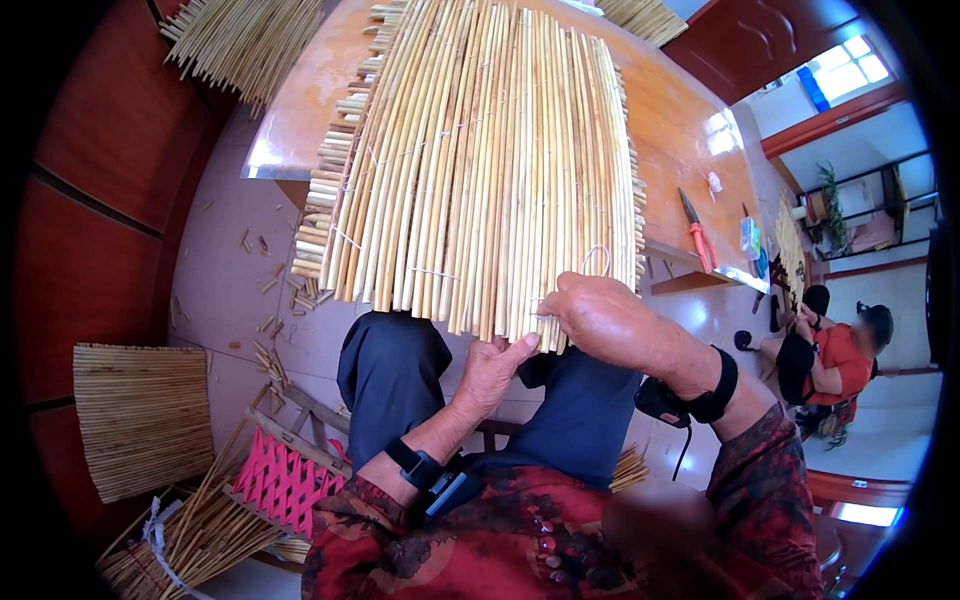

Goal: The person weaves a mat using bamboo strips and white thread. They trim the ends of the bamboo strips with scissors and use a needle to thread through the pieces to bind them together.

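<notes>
A mat of pale yellow stalks (480, 170), bound with rows of thin string, lies over the table and reaches past its near edge above my lap. My left hand (488, 378) is closed on the ends of the stalks at the mat's near edge, thumb on top and fingers underneath. Just to its right, my right hand (605, 318) is bent over the same edge with its fingertips pinched together at a stitch. A loop of thin string (598, 258) stands up beside that hand. The fingertips partly hide what they pinch.
Red-handled pliers (700, 240) and a small box (750, 238) lie on the wooden table (690, 130), right. Stalk bundles (245, 40) stand far left; a finished-looking mat (142, 420) leans left. Cut pieces litter the floor. A stool with pink webbing (285, 475) stands lower left. Another person (840, 360) sits right.
</notes>
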The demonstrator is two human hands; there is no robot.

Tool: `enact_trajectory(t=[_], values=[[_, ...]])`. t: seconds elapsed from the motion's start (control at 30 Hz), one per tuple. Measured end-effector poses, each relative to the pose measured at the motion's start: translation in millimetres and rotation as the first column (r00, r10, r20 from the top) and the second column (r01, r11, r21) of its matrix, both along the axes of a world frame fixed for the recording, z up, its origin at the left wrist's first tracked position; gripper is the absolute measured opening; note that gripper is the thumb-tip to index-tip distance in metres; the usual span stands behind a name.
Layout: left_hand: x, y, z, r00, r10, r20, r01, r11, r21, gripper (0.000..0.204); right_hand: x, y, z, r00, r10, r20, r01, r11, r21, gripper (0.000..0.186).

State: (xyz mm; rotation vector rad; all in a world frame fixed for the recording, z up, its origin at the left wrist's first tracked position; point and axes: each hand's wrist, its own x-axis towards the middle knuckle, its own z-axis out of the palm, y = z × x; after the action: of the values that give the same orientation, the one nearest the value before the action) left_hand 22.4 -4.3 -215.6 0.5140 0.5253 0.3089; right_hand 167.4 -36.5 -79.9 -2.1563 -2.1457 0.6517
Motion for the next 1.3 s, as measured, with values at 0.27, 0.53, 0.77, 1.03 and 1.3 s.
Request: enact_trajectory(t=[0.27,0.53,0.77,1.03,1.3], values=[[4,-3,-11,1.000,-0.010,-0.005,0.010,1.000,-0.010,0.031,-11,17,0,0.990,0.073,0.120,-0.056,0.989,-0.137,0.008],[2,-2,-7,0.999,-0.034,-0.005,0.035,0.995,0.091,0.028,-22,19,2,0.985,0.074,0.157,-0.053,0.989,-0.138,0.008],[-5,3,5,0.997,-0.004,-0.076,0.024,0.964,0.265,0.021,-21,10,20,0.977,0.073,0.202,-0.071,0.997,-0.019,0.007],[-6,6,4,0.992,0.123,0.016,-0.123,0.974,0.192,0.023,-21,7,30,0.935,0.129,0.331,-0.112,0.991,-0.071,0.007],[-4,9,-2,0.998,0.053,-0.042,-0.046,0.986,0.161,0.025,-26,15,33,0.904,0.194,0.380,-0.170,0.981,-0.097,0.009]])
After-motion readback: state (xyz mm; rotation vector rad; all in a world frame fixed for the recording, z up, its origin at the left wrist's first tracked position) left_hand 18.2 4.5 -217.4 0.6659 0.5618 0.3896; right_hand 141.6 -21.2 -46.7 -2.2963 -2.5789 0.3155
